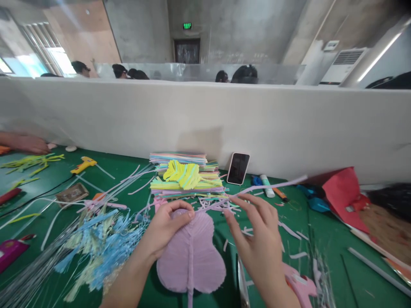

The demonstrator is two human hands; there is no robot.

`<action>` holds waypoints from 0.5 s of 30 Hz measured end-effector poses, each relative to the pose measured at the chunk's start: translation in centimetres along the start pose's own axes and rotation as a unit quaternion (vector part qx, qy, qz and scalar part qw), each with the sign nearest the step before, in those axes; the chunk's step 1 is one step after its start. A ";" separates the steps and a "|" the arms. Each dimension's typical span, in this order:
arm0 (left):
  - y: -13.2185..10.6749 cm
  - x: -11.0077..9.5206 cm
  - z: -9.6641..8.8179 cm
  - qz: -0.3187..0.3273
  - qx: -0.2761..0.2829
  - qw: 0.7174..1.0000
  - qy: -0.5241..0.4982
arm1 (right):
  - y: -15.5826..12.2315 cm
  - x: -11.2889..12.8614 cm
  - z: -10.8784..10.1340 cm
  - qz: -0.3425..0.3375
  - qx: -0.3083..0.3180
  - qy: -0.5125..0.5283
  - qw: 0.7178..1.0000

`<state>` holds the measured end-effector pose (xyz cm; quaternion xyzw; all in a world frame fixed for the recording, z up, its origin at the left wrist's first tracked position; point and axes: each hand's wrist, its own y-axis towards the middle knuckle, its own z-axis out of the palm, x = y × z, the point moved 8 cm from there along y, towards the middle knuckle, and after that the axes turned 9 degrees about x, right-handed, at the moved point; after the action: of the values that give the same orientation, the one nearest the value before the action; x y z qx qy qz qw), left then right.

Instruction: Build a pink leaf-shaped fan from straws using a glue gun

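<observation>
My left hand (170, 224) grips the upper left edge of a lilac leaf-shaped piece (205, 252), with thumb and fingers closed on it. This piece has broad rounded lobes and a raised midrib running down to a stem. From its top, a long lilac pipe cleaner (272, 185) stretches up to the right. My right hand (257, 235) is beside that strand, its fingers spread and its index fingertip against or just by it. Thumb and index finger stand apart. Behind the hands lie stacked bundles of coloured pipe cleaners (160, 184) with a yellow striped piece (183, 173) on top.
Scissors (241, 282) and a pink glue gun (298, 282) lie near my right forearm. A phone (238, 168) leans against the white partition (128, 115). Blue tassels (109, 244), wires and a yellow glue gun (84, 164) are left. Another person's hand (28, 143) rests far left.
</observation>
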<state>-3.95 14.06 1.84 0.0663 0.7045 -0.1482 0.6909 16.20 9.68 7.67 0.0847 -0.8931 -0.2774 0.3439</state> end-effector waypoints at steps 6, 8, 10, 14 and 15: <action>-1.5 -1.0 -0.5 0.021 -0.011 0.999 -0.034 | 0.6 2.3 1.8 -0.047 0.102 0.029 0.993; -1.9 -0.9 -0.7 0.025 -0.021 0.998 -0.049 | 0.4 2.9 1.6 -0.047 0.111 0.018 0.993; -2.2 -0.6 -0.8 0.024 -0.030 0.997 -0.063 | 0.1 3.6 1.5 -0.057 0.130 0.020 0.990; -2.4 0.0 -0.6 0.025 -0.027 0.998 -0.059 | -0.8 3.7 2.1 -0.032 0.198 0.087 0.976; -2.4 0.1 -0.6 0.028 -0.025 0.998 -0.051 | -1.1 3.5 2.3 -0.017 0.210 0.103 0.972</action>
<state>-5.22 11.93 2.03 0.0612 0.6699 -0.1145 0.7310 12.04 8.62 7.62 0.1981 -0.8895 -0.0796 0.4041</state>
